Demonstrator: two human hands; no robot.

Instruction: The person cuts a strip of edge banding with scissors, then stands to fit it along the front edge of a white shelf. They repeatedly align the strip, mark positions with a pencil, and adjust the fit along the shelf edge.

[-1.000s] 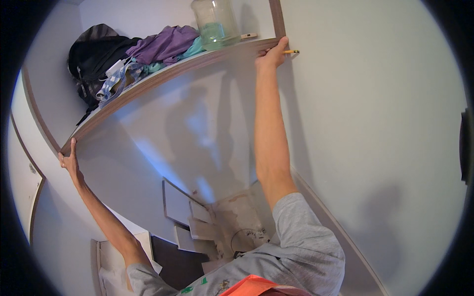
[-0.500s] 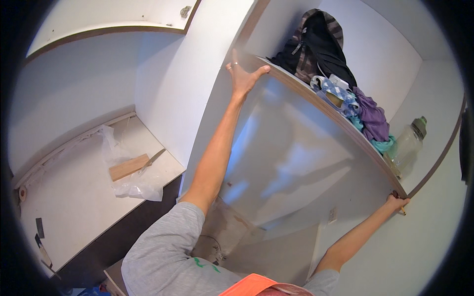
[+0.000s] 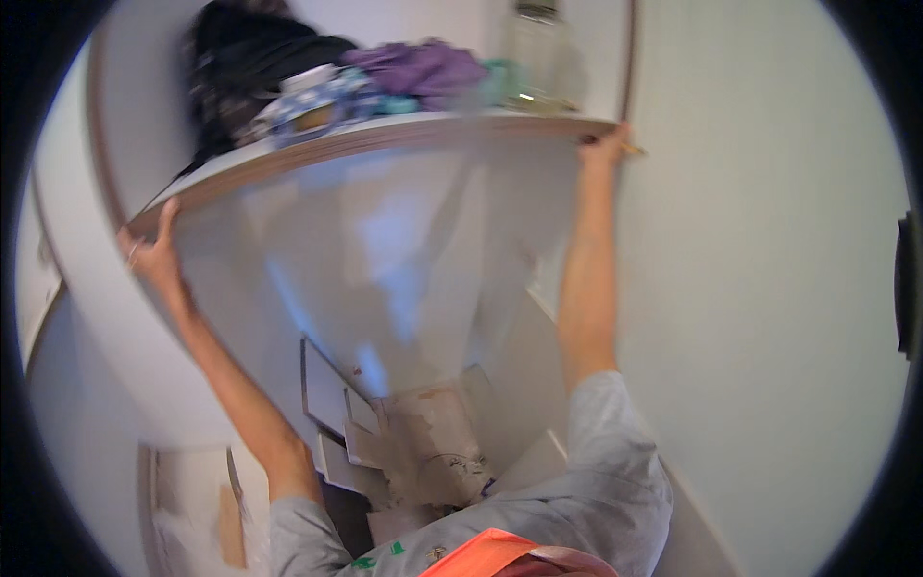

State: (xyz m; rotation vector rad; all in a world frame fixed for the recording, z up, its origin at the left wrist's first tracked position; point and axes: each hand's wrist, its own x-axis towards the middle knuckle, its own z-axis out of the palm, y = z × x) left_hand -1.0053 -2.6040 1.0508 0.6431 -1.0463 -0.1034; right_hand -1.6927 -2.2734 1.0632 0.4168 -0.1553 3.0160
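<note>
A shelf board (image 3: 385, 140) with a brown front edge spans the upper part of the head view. At its left end my left hand (image 3: 157, 258) reaches up, a ring on one finger. The thumb is spread from the fingers and touches the edge where board and side panel meet. My right hand (image 3: 604, 148) is closed at the board's right end, against the underside corner. A slim yellow pencil (image 3: 633, 149) sticks out of it. On the shelf lie a black backpack (image 3: 245, 67), crumpled purple cloth (image 3: 423, 72), blue checked cloth (image 3: 322, 101) and a clear bottle (image 3: 541, 62).
Below the shelf, several loose panels (image 3: 332, 385) lean inside the cabinet near its dusty floor (image 3: 433, 423). A pale wall (image 3: 769, 269) stands close on the right. At lower left, a wooden block (image 3: 231, 524) and a blade (image 3: 234, 471) lie on a white surface.
The view has swung to the right and levelled, so shelf and hands now sit further left and higher. Both hands stay at the board's two ends.
</note>
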